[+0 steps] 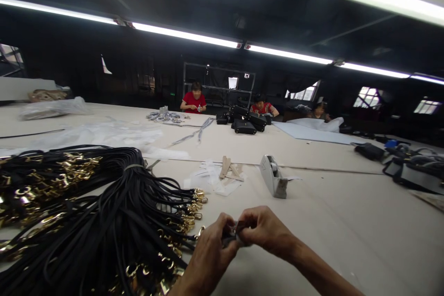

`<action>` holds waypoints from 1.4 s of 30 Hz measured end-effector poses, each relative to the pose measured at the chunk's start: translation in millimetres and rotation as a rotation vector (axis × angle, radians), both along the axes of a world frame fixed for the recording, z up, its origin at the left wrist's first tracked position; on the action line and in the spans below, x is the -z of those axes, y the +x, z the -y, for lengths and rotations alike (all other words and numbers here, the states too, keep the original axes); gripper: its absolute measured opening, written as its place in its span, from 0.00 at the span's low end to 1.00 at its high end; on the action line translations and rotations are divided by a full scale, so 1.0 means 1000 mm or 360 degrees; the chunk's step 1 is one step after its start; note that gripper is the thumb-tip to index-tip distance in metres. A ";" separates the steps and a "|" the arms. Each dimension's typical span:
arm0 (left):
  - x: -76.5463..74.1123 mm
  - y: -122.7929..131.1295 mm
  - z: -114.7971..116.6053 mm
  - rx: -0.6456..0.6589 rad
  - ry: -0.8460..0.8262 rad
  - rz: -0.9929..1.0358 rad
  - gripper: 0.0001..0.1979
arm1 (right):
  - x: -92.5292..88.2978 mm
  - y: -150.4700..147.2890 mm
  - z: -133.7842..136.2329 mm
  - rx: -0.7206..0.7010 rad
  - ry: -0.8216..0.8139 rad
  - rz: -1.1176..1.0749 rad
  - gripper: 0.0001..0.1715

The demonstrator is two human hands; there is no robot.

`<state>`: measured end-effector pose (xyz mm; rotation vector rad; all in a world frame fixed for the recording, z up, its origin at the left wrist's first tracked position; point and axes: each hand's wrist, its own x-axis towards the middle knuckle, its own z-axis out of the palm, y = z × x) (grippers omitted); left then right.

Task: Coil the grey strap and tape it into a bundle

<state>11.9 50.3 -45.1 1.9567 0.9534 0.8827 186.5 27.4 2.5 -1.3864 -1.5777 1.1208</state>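
Note:
My left hand and my right hand meet low in the view, fingers pinched together on a small dark and pale piece that I cannot make out. Just left of my hands lies a big heap of black straps with gold clasps at their ends. The clasps nearest my left hand almost touch it.
A grey tape dispenser and scraps of white paper lie on the wide beige table. Clear plastic sheets spread at the left. Black bags stand farther back, where three people sit. More dark bags lie at the right.

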 end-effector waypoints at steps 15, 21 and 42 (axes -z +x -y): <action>-0.001 0.008 -0.001 0.0265 -0.0737 0.0412 0.05 | -0.007 0.004 0.000 -0.0129 0.0400 0.0836 0.13; 0.017 0.015 -0.018 0.0161 -0.1060 0.0606 0.06 | 0.003 0.009 -0.003 -0.0171 0.0756 0.0984 0.13; 0.018 0.031 -0.018 0.0261 -0.1184 0.0690 0.09 | 0.014 0.029 0.001 -0.0627 0.1440 0.1317 0.10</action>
